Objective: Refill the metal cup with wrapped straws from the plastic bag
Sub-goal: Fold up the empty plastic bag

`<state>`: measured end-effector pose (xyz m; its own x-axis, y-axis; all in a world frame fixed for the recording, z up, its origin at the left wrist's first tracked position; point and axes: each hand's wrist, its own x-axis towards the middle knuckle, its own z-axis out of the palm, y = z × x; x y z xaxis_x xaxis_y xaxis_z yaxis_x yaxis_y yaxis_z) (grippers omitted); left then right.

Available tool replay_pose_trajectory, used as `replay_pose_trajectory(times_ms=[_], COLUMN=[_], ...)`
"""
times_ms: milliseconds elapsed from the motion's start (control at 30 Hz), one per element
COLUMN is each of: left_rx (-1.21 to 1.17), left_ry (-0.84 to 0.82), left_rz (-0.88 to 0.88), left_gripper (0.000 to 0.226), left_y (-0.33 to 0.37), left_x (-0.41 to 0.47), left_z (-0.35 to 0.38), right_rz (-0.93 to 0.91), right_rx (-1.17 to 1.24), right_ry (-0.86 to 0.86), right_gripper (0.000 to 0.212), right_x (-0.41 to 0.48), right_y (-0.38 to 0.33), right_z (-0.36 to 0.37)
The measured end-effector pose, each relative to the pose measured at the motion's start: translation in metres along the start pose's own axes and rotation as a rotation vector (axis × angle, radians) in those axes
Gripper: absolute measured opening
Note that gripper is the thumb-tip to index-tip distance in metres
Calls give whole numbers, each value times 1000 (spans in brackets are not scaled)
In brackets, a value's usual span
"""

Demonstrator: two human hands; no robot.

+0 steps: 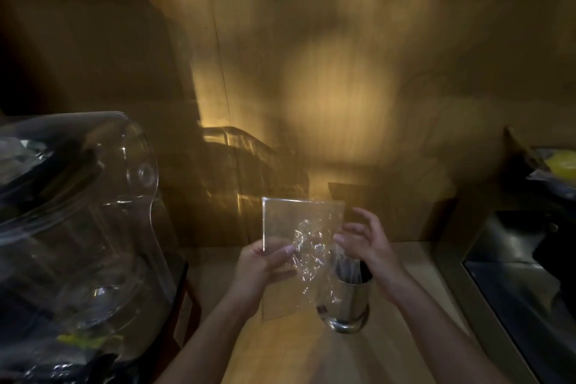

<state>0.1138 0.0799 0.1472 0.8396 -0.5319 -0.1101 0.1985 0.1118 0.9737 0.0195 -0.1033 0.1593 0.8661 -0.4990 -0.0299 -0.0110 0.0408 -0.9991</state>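
My left hand [265, 265] pinches the left edge of a clear plastic bag [299, 227], which stands upright in front of me and looks flat and see-through. A shiny metal cup [350, 305] stands on the wooden counter [280, 352] just below and right of the bag, with several wrapped straws [347, 268] standing in it. My right hand [364, 243] hovers over the cup's mouth with fingers spread and curled, close to the bag's right edge, and holds nothing that I can see.
A large clear plastic dome cover [78, 212] fills the left side, above dark items. A wooden wall [343, 72] rises behind the counter. On the right are a dark metal sink or tray [514, 274] and a box with something yellow [561, 164].
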Motion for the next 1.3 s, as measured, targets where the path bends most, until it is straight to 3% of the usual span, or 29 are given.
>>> replay_pose_trajectory(times_ms=[100, 200, 333, 467, 867, 1100, 1300], left_rx=[-174, -264, -296, -308, -300, -109, -145], left_ry=[45, 51, 68, 102, 158, 205, 378], left_rz=[-83, -143, -162, -161, -324, -522, -522], left_gripper=[17, 29, 23, 14, 21, 23, 22], left_y=[-6, -12, -22, -28, -54, -97, -134], left_x=[1, 2, 2, 2, 0, -9, -14], left_z=[-2, -5, -10, -14, -34, -66, -74], right_rz=[64, 60, 102, 149, 269, 556, 694], right_rx=[104, 55, 10, -39, -169, -41, -8], right_ry=[-33, -60, -160, -197, -186, -139, -105], right_gripper=[54, 21, 24, 9, 18, 30, 29], right_x=[-7, -9, -13, -15, -16, -22, -16], right_y=[11, 17, 24, 30, 58, 112, 147], right_z=[11, 19, 22, 23, 34, 56, 74])
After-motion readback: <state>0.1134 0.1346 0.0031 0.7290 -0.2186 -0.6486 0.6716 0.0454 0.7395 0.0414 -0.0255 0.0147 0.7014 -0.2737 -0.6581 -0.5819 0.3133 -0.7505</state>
